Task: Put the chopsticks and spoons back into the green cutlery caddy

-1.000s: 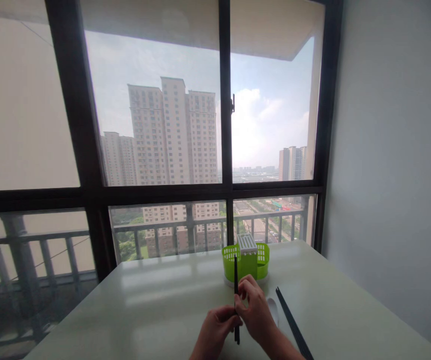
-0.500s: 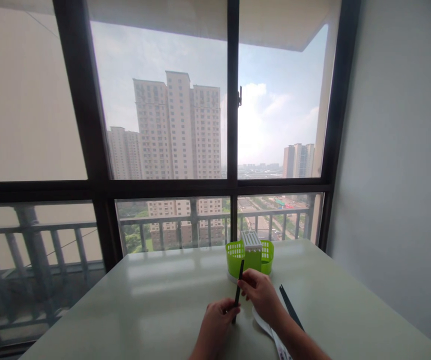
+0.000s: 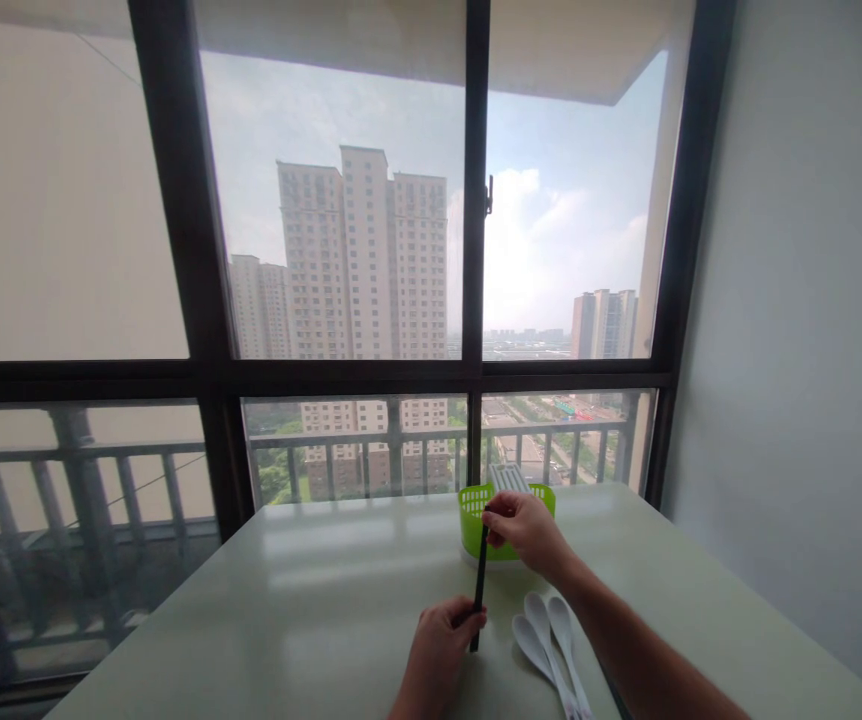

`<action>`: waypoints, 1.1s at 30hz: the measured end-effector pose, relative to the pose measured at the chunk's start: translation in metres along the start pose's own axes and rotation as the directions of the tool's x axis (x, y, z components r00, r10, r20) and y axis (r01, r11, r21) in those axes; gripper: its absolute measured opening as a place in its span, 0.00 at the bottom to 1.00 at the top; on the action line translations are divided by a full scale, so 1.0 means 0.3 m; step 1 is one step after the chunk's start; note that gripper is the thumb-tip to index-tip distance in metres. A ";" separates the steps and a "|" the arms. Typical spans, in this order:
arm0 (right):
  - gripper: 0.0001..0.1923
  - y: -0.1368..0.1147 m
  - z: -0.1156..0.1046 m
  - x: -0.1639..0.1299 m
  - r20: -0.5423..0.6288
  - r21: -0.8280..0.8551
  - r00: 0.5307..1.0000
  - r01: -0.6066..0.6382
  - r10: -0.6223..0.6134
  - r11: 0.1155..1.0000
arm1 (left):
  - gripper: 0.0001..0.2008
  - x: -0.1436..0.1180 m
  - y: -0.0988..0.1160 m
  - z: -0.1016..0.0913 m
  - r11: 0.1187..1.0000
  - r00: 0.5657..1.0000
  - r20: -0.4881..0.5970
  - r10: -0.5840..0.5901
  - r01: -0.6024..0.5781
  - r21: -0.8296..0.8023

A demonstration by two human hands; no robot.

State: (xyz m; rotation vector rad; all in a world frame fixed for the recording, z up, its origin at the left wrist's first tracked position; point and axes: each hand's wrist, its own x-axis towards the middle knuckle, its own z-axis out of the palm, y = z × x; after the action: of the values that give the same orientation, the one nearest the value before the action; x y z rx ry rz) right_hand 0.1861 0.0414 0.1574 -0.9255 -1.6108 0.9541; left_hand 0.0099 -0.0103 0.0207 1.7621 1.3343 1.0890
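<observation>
Since the earlier frames, the right hand (image 3: 527,528) has been carried forward and up along the black chopstick (image 3: 480,582) to its top end, in front of the green cutlery holder (image 3: 474,510), and two white spoons (image 3: 551,640) have been uncovered where the forearm lay before. The chopstick is held nearly upright, leaning slightly to the right at the top. Its upper tip is pinched in the grip of the right hand, between thumb and fingertips, level with the holder's near rim. Its lower part is clasped by the left hand (image 3: 438,655), whose fingers are curled closed around the shaft just above the pale tabletop (image 3: 311,610); a short stub of the stick is seen below the fingers. Whether the lower tip touches the tabletop cannot be told.

The holder stands toward the far edge of the tabletop, with a white slotted insert (image 3: 510,477) rising from its middle behind the right hand. The two spoons lie side by side, just right of the left hand, bowls pointing away from the person. Beyond the tabletop a dark-framed window (image 3: 472,250) is seen, with tower blocks outside.
</observation>
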 end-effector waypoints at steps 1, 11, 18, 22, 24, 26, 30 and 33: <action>0.17 -0.021 -0.012 0.031 0.002 -0.012 1.000 0.012 -0.012 1.000 | 0.17 0.003 -0.007 0.000 1.000 1.000 -0.021 -0.006 0.006 -0.020; 0.19 -0.172 -0.207 0.400 -0.299 -0.228 0.935 0.125 -0.192 0.966 | 0.24 0.014 -0.063 0.011 0.997 0.963 -0.258 -0.079 0.080 -0.007; 0.11 0.003 -0.110 0.449 -0.330 -0.370 0.943 -0.087 -0.043 0.925 | 0.19 0.015 -0.056 0.021 0.997 0.965 -0.253 -0.064 0.073 0.026; 0.09 0.072 -0.073 0.463 -0.289 -0.397 0.951 -0.222 0.109 0.891 | 0.18 0.013 -0.058 0.025 0.996 0.969 -0.240 -0.065 0.076 0.040; 0.09 0.084 -0.067 0.470 -0.284 -0.416 0.945 -0.272 0.161 0.868 | 0.18 0.013 -0.061 0.026 0.996 0.969 -0.238 -0.066 0.078 0.043; 0.09 0.086 -0.066 0.477 -0.290 -0.441 0.936 -0.315 0.199 0.840 | 0.18 0.013 -0.063 0.029 0.996 0.968 -0.240 -0.069 0.082 0.045; 0.10 0.077 -0.064 0.494 -0.324 -0.502 0.914 -0.384 0.243 0.775 | 0.18 0.011 -0.063 0.032 0.996 0.968 -0.243 -0.069 0.082 0.045; 0.10 0.075 -0.058 0.503 -0.346 -0.539 0.906 -0.406 0.245 0.738 | 0.18 0.010 -0.061 0.032 0.996 0.967 -0.245 -0.067 0.081 0.048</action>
State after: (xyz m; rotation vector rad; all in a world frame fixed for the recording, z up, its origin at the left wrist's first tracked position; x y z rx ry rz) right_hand 0.1752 0.1897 0.1957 -1.7557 -1.5724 0.5002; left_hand 0.0115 -0.0028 0.0012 1.6453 1.5799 1.2677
